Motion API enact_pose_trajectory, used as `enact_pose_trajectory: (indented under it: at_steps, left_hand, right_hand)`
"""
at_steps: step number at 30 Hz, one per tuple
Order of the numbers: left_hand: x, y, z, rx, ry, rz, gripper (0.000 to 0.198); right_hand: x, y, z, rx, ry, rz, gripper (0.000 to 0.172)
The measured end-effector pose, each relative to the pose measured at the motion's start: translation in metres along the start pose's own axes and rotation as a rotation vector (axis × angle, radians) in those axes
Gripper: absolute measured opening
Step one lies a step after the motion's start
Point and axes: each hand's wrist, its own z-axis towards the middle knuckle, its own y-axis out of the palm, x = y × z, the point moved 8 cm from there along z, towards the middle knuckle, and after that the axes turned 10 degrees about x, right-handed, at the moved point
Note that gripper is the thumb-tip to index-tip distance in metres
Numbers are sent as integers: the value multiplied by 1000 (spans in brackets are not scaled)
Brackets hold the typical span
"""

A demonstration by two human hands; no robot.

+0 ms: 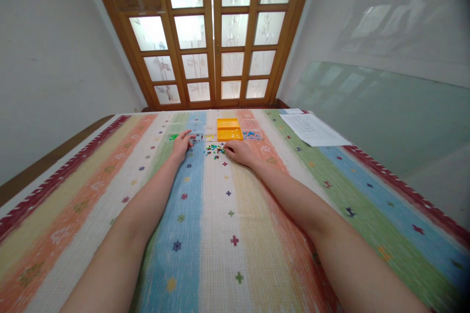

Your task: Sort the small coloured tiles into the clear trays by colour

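My left hand [182, 145] is over the table with its fingers apart, holding nothing I can see. Its fingers reach beside a clear tray that has small green pieces [173, 137] and some dark pieces [199, 137] in it. My right hand [238, 151] rests at the right edge of a loose pile of tiny multicoloured pieces [215, 150]. Its fingers are curled together at the pile, and whatever is between them is too small to make out. Just behind the pile stands an orange two-part box [229, 123], with a few pale pieces in its front part.
Right of the box, blue pieces [251, 135] sit in a clear tray, and yellow pieces [209, 137] lie to its left. A printed sheet of paper [312, 128] is at the table's right side. A striped cloth [216, 234] covers the table; glazed wooden doors [213, 34] stand beyond.
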Motion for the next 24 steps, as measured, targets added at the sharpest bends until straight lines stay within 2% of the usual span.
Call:
enact_pose_trajectory:
  at_steps: [3,6,10,13,16,24]
  left_hand:
    - [-2,2,0,-19,32,24,40]
    - [-3,4,1,-32,54,34,37]
    - [-3,7,-1,-34,80,51,34]
    - [-3,10,-2,-52,109,78,30]
    - [-5,12,-2,-56,129,98,28]
    - [-3,17,-7,-56,144,143,25]
  right_hand:
    - [-14,-1,2,4,-96,4,24]
    - [-37,0,2,16,-216,50,26]
    - [-62,17,-1,-41,-297,58,43]
    - [-67,36,-5,-109,-289,-4,52]
    - [-66,49,-6,-153,-278,-42,53]
    - [-70,52,-2,-153,-335,-82,49]
